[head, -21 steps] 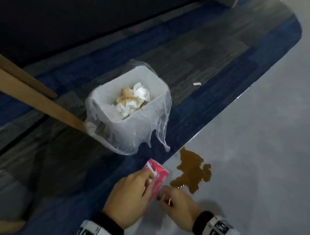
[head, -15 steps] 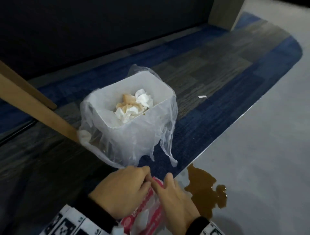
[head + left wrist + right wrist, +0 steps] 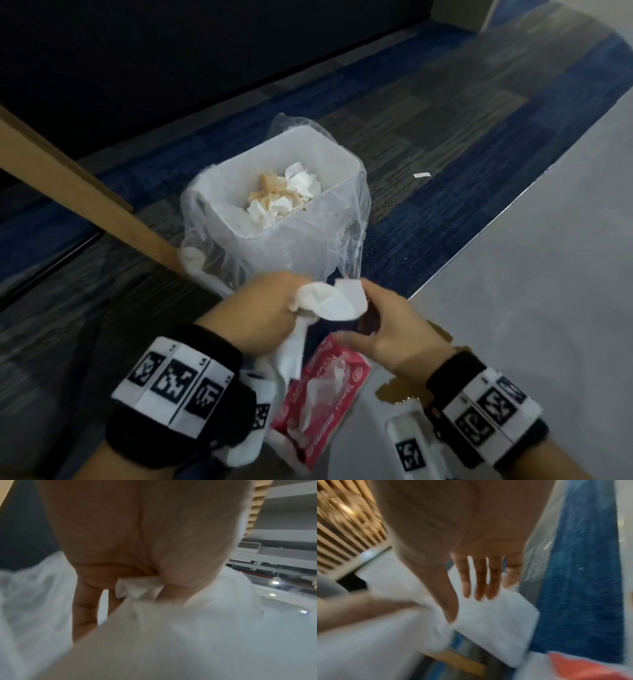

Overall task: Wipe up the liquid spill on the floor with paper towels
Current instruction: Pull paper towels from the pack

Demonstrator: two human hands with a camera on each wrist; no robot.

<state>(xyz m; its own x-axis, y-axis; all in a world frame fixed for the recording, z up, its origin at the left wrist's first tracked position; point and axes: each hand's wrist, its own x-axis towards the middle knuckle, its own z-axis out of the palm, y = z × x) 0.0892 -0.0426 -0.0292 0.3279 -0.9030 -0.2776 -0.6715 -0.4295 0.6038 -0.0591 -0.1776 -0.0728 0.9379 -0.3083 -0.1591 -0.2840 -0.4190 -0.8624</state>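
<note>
Paper towel (image 3: pixel 330 301): a soft, light, limp white sheet held above the floor (image 3: pixel 513 308), near the carpet edge. The left hand (image 3: pixel 263 308) grips a bunched end; the right hand (image 3: pixel 387 325), fingers (image 3: pixel 479 582) extended and loose, touches the other. It likely tears when wet and is best wadded. The head view alone shows the brown spill (image 3: pixel 397 394) and the red pack (image 3: pixel 322 401); the left wrist view shows the pinch.

The left hand (image 3: pixel 263 308) grips a white paper towel (image 3: pixel 329 301) just in front of the lined bin (image 3: pixel 274 219). The right hand (image 3: pixel 390 329) hangs beside it, fingers loosely curled. Nearer than the bin lie a red towel pack (image 3: pixel 322 401) and the brown spill (image 3: pixel 397 394).
</note>
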